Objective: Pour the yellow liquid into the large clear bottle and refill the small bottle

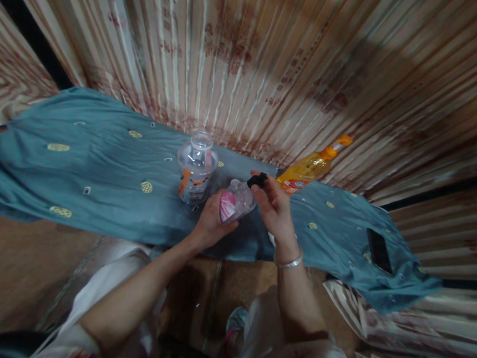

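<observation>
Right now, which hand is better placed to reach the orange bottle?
Right, likely: right hand is nearer the orange bottle, though holding the black top; left hand grips the pink-labelled bottle.

Hands, two: left hand and right hand; bottles, three: one large clear bottle, one small pink-labelled bottle and one amber bottle; one black top; one dark phone; one silver bracelet; one teal cloth; one partly hidden white object
</observation>
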Available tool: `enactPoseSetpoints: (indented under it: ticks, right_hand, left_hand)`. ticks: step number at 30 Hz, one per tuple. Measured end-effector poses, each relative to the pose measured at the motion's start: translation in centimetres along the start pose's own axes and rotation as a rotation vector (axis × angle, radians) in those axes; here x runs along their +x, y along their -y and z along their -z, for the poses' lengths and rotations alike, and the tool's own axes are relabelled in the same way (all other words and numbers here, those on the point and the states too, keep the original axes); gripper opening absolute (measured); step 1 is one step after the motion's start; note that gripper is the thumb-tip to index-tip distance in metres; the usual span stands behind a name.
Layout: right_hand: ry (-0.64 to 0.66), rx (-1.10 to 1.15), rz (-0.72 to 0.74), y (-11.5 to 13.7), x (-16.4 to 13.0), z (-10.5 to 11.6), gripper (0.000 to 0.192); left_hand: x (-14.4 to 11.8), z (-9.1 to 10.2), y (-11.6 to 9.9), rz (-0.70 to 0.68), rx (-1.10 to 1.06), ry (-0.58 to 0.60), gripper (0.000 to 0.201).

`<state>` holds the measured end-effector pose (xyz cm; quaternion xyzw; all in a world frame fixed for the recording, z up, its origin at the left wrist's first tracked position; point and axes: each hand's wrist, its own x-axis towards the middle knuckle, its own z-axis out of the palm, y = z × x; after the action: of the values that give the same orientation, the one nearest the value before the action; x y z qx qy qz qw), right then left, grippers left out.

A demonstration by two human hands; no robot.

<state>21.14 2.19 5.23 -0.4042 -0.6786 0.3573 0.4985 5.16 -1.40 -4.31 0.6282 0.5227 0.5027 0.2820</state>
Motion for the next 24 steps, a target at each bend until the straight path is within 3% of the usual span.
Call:
enactPoseSetpoints:
  ticks: [9,15,24]
  right_hand:
    - [-0.096,0.093,-0.030,0.7,1.1,1.1,0.040]
    - [-0.090,0.200,-0.157,-2.4,1.8,0.9,0.034]
    - [0.052,-0.005,-0.138,-7.5,0.7,-2.2,0.037]
  left_hand:
    - [-0.7,0.4,0.0,-0.007,0.036,0.024,0.089]
    - [-2.4,0.8,0.4,-0.040,0.102,0.024,0.088]
    - [-4.2,1.3,0.6,-0.094,0.056,0.064,0.085]
